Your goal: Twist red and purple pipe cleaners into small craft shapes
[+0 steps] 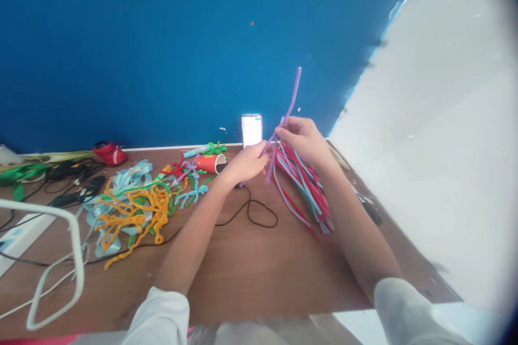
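Purple pipe cleaners (294, 91) cross between my two hands above the table, one long end pointing up. My left hand (250, 164) pinches them from the left, its fingers partly hidden. With thumb and fingertips, my right hand (301, 137) grips the purple stems close to where they cross. Beneath my right hand lies a bundle of red, blue, purple and dark pipe cleaners (307, 188). A lit phone (252, 130) leans upright against the wall behind my hands.
Orange twisted pipe cleaners (149, 207) and light blue ribbon (135, 175) heap at left. A red paper cup (208, 163) lies on its side near small pipe-cleaner figures. A black cable (259, 221) loops mid-table. A white frame (76, 259) and power strip (24, 242) occupy the left.
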A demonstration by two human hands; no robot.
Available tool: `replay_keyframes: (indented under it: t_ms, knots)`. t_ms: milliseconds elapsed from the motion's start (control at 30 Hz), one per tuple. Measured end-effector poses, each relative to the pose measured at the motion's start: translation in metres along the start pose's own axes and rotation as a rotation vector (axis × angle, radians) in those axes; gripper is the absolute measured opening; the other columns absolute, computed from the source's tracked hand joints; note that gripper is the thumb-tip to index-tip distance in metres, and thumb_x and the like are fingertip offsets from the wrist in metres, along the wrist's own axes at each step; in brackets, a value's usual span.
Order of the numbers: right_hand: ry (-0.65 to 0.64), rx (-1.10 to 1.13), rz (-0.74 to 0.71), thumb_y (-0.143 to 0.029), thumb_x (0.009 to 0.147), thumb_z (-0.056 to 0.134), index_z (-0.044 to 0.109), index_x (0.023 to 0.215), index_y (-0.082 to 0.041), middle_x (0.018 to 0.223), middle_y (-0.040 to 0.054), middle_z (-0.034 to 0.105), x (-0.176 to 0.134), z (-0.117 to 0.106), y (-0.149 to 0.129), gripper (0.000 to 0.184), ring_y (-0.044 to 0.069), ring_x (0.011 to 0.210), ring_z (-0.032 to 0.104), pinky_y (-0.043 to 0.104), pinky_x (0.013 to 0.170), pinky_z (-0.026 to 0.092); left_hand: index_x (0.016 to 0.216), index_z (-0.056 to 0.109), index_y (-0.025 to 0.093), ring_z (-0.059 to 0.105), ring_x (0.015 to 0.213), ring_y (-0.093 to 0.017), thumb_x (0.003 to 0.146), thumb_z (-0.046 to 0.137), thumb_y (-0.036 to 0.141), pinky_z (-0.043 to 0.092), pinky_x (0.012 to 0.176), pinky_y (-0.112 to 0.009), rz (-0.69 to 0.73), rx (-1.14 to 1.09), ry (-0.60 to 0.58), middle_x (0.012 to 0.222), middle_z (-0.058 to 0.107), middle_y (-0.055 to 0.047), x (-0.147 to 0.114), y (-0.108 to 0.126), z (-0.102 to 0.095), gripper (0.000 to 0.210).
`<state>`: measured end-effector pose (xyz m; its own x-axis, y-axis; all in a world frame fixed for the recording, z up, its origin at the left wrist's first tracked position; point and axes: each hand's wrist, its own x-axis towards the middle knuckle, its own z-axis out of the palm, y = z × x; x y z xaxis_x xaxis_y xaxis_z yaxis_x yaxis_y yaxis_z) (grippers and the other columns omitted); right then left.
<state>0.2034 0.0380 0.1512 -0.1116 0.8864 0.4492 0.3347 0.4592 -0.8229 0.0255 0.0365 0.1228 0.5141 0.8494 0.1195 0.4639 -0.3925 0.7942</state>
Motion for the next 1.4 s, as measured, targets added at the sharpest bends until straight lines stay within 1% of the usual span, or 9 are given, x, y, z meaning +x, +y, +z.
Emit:
replay_keyframes:
  t_ms: [100,200,300,400,700,967,1100,1200,1400]
  knots:
    - [-0.119,0.056,0.03,-0.027,0.085,0.06,0.061,0.075,-0.016,0.061,-0.0002,0.059,-0.002,0.003,-0.003,0.015,0.012,0.057,0.055,0.027,0.056,0.041,0.098,0.053,0.02,0.063,0.06,-0.012,0.092,0.044,0.027,0.037,0.046,-0.02,-0.018,-0.235,0.029,0.085,0.065,-0.002,0.003,0.003,0.004,0.013]
    - [-0.188,0.114,0.047,-0.028,0.086,0.059,0.061,0.077,-0.016,0.061,0.0004,0.061,-0.004,0.006,-0.005,0.016,0.013,0.057,0.057,0.028,0.058,0.043,0.089,0.054,0.017,0.053,0.053,-0.009,0.095,0.044,0.036,0.032,0.043,-0.018,0.011,-0.39,0.06,0.074,0.06,-0.002,0.006,0.005,0.005,0.022]
    - [-0.151,0.116,0.049,-0.03,0.086,0.06,0.062,0.076,-0.015,0.066,0.0018,0.063,-0.004,0.007,-0.006,0.017,0.013,0.059,0.056,0.027,0.058,0.043,0.08,0.055,0.016,0.04,0.047,-0.006,0.095,0.046,0.04,0.026,0.043,-0.017,0.07,-0.38,0.182,0.059,0.048,0.003,0.006,0.004,0.004,0.029]
    - [-0.148,0.129,0.034,-0.028,0.085,0.059,0.062,0.076,-0.015,0.067,0.0012,0.062,-0.004,0.006,-0.007,0.016,0.012,0.06,0.055,0.026,0.058,0.043,0.077,0.056,0.016,0.036,0.046,-0.006,0.095,0.047,0.04,0.025,0.044,-0.018,0.094,-0.375,0.203,0.055,0.043,0.004,0.006,0.003,0.003,0.031]
    - [-0.156,0.116,0.027,-0.024,0.082,0.059,0.062,0.073,-0.015,0.062,-0.0007,0.06,-0.004,0.003,-0.007,0.013,0.011,0.057,0.054,0.024,0.055,0.04,0.092,0.058,0.017,0.04,0.045,-0.004,0.092,0.054,0.035,0.026,0.043,-0.016,0.085,-0.503,0.215,0.063,0.052,0.003,0.009,0.0,0.004,0.019]
    - [-0.177,0.095,0.041,-0.023,0.082,0.059,0.064,0.076,-0.015,0.06,-0.0013,0.059,-0.005,0.002,-0.008,0.011,0.011,0.056,0.054,0.024,0.054,0.04,0.103,0.066,0.018,0.052,0.048,-0.009,0.091,0.055,0.033,0.034,0.045,-0.018,0.146,-0.352,0.324,0.058,0.055,0.003,0.012,-0.003,0.004,0.021]
    - [-0.167,0.062,0.035,-0.026,0.082,0.06,0.064,0.073,-0.015,0.06,-0.0008,0.059,-0.004,0.001,-0.007,0.014,0.012,0.056,0.054,0.025,0.055,0.04,0.094,0.069,0.017,0.048,0.044,-0.006,0.09,0.055,0.027,0.035,0.044,-0.018,0.185,-0.279,0.285,0.066,0.058,0.002,0.012,-0.004,0.001,0.018]
    - [-0.171,0.07,0.024,-0.027,0.082,0.06,0.062,0.071,-0.016,0.059,-0.0015,0.058,-0.004,0.0,-0.005,0.015,0.012,0.056,0.054,0.025,0.055,0.041,0.09,0.068,0.015,0.047,0.044,-0.005,0.089,0.056,0.028,0.034,0.043,-0.017,0.178,-0.312,0.237,0.062,0.055,0.003,0.011,-0.002,0.0,0.017]
    - [-0.171,0.124,0.036,-0.03,0.083,0.062,0.062,0.073,-0.016,0.064,0.0001,0.061,-0.004,0.002,-0.005,0.017,0.012,0.059,0.055,0.026,0.056,0.043,0.109,0.059,0.017,0.054,0.046,-0.006,0.087,0.061,0.032,0.03,0.037,-0.015,0.105,-0.541,0.184,0.073,0.061,0.001,0.011,0.0,0.005,0.027]
